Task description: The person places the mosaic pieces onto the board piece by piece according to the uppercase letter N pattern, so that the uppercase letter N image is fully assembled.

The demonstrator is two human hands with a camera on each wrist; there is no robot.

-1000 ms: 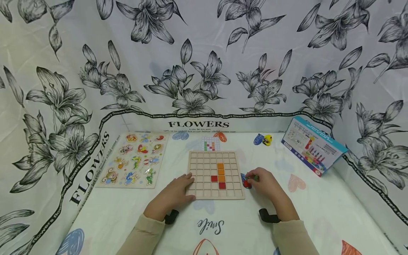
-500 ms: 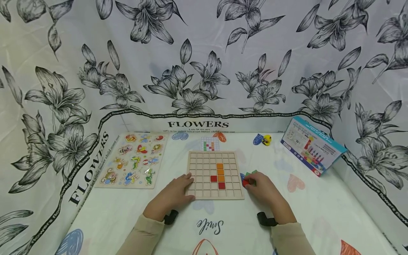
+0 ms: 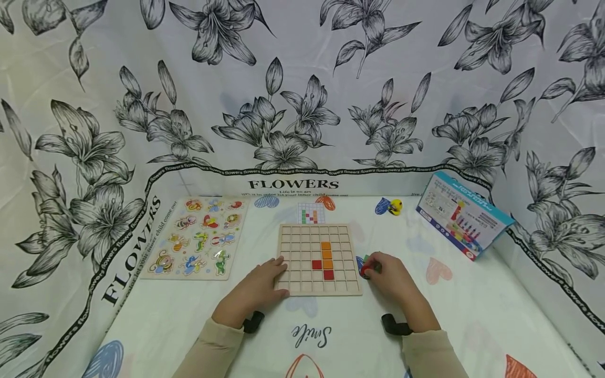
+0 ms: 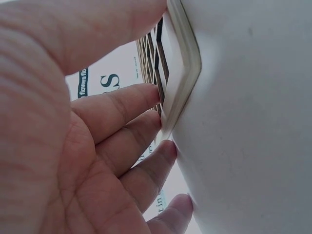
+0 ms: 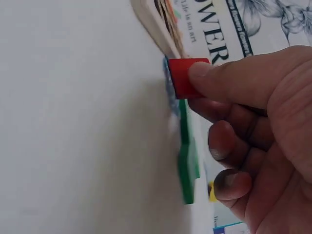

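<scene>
A light wooden grid board (image 3: pixel 295 273) lies flat at mid table. Three orange squares (image 3: pixel 327 255) stand in a column on it. Below them is a red square (image 3: pixel 328 275), with another red square (image 3: pixel 316 265) to the left. My left hand (image 3: pixel 261 286) rests at the board's near left corner, thumb on the near edge and extended fingertips (image 4: pixel 151 95) along the left edge. Just right of the board, my right hand (image 3: pixel 391 277) pinches a red square tile (image 5: pixel 182 78) between thumb and forefinger. Green tiles (image 5: pixel 186 165) lie beneath that hand, mostly hidden in the head view.
A small pattern card (image 3: pixel 311 212) with coloured squares lies behind the board. To the left is a picture puzzle board (image 3: pixel 200 249) of cartoon insects. A yellow toy bee (image 3: pixel 395 207) sits at the back right, near a blue and white box (image 3: pixel 463 215).
My right hand has gone from the green tiles to a red tile and now grips it, raised upright. My left hand and the board have stayed put.
</scene>
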